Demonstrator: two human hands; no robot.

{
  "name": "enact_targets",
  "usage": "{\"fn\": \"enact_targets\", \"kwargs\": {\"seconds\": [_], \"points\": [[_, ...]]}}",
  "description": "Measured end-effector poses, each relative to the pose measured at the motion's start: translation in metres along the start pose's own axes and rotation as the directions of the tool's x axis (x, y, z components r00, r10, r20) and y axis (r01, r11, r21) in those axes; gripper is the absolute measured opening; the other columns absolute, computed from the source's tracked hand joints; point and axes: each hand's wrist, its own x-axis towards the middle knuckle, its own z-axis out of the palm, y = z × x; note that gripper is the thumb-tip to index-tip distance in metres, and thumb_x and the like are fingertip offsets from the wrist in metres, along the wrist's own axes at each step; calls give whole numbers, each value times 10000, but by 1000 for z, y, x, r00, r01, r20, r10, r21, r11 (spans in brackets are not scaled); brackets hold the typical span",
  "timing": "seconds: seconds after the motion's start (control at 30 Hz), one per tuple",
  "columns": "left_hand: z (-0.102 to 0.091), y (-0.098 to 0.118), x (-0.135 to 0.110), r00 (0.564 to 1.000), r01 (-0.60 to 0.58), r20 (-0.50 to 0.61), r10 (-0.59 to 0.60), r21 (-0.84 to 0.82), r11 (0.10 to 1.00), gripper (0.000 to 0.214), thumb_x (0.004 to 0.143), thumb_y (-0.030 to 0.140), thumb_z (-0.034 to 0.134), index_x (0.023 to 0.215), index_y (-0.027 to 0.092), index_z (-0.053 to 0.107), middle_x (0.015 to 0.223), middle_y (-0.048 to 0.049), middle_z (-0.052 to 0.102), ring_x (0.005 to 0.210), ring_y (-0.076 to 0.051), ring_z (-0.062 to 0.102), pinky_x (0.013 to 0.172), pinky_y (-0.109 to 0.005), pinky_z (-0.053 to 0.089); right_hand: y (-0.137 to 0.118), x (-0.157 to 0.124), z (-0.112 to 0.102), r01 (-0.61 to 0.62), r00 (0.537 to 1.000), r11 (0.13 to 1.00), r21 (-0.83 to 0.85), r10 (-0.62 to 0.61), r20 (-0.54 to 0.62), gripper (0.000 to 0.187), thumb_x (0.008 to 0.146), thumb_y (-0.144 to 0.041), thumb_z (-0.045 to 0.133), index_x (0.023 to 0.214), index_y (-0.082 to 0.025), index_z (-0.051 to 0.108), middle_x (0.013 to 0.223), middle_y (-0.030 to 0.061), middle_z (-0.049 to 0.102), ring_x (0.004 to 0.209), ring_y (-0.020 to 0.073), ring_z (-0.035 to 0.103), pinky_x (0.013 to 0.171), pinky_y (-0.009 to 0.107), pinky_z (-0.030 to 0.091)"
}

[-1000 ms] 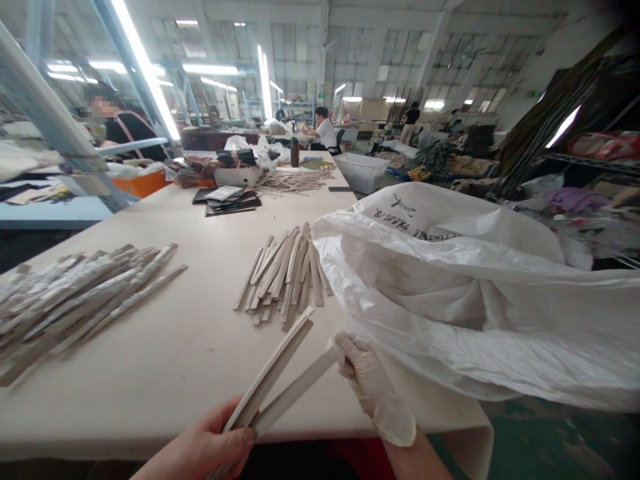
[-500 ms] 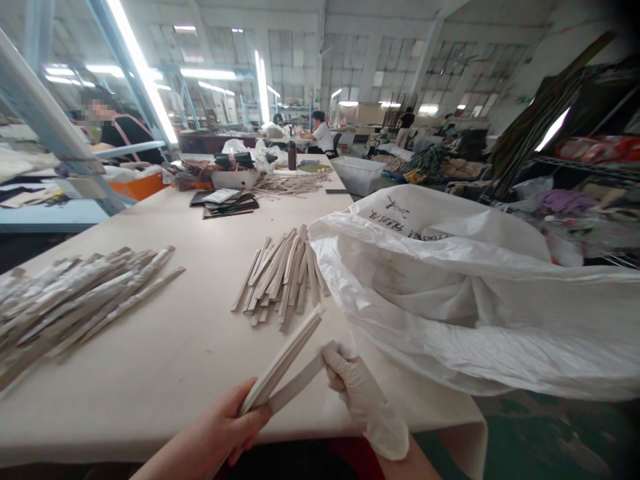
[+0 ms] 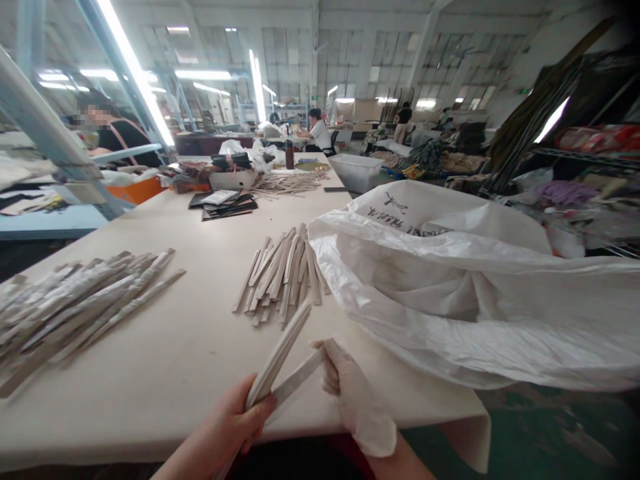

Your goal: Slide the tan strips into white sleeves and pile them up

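My bare left hand (image 3: 233,427) is closed round the lower end of a bundle of pale flat strips (image 3: 280,353) that points up and away over the table's near edge. My right hand (image 3: 353,397), in a white glove, pinches the far end of a single strip (image 3: 300,379) pulled out of that bundle. Just beyond lies a loose pile of the same strips (image 3: 285,273) on the beige table (image 3: 190,333).
A large white woven sack (image 3: 450,293) lies open across the table's right side. A longer heap of strips (image 3: 75,307) sits at the left. Dark folders (image 3: 225,203), a white bin (image 3: 357,172) and clutter are farther back. Other people sit at distant tables.
Both hands have shifted slightly left and nearer to me. The bundle in my left hand stands a little steeper, and the single strip stays pinched in my right hand.
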Motion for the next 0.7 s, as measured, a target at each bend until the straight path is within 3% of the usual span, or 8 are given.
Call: {"fn": "enact_targets", "kwargs": {"seconds": [0.03, 0.13, 0.33, 0.43, 0.53, 0.6, 0.7], "points": [[3, 2, 3, 1000, -11, -25, 11, -9, 1000, 304, 736, 477, 490, 732, 177, 443, 461, 98, 399, 343, -38, 318, 327, -150, 274, 3, 2, 2, 9, 999, 1000, 27, -8, -54, 428, 601, -564, 641, 766, -171, 601, 403, -119, 216, 378, 45, 125, 388, 224, 79], [11, 5, 9, 996, -49, -74, 47, -24, 999, 290, 724, 465, 491, 720, 181, 435, 442, 103, 391, 331, -38, 312, 318, -152, 260, 10, 3, 6, -81, 996, 996, -27, 82, 43, 418, 564, -559, 676, 642, -169, 550, 372, -115, 252, 350, 37, 152, 378, 231, 73], [13, -3, 15, 998, 8, -64, -11, -49, 999, 275, 710, 452, 487, 734, 183, 437, 431, 102, 407, 319, -47, 329, 312, -157, 265, 7, 8, -4, -33, 999, 996, 81, 35, -20, 448, 644, -611, 575, 698, -167, 579, 360, -126, 213, 348, 39, 89, 374, 226, 54], [20, 4, 30, 991, 23, -131, -30, -57, 998, 264, 685, 442, 463, 741, 186, 429, 409, 100, 413, 295, -66, 342, 304, -181, 284, 16, 11, -2, -114, 993, 993, 38, 112, 48, 455, 675, -585, 559, 500, -176, 466, 334, -105, 250, 316, 36, 134, 354, 221, 87], [22, 12, 49, 985, -5, -174, 4, -6, 1000, 209, 680, 391, 461, 679, 183, 445, 449, 56, 481, 359, -105, 455, 369, -216, 361, 14, 14, -9, -70, 997, 978, 196, 77, -25, 346, 669, -431, 633, 496, -164, 497, 361, -88, 344, 322, 36, 244, 363, 199, 190], [17, 14, 59, 977, -44, -205, 51, 39, 998, 173, 676, 347, 487, 654, 175, 476, 507, 31, 519, 461, -128, 518, 442, -227, 392, 4, 15, -20, -61, 995, 942, 330, 84, -55, 187, 625, -323, 685, 682, -157, 622, 464, -57, 504, 393, 54, 403, 431, 193, 313], [4, 14, 64, 956, -82, -275, 104, 90, 993, 162, 671, 330, 525, 627, 182, 477, 535, 45, 480, 535, -129, 505, 478, -216, 366, -12, 14, -36, -117, 992, 940, 320, 125, -3, 314, 653, -406, 657, 814, -137, 676, 666, 40, 651, 591, 121, 568, 619, 251, 423]]}}
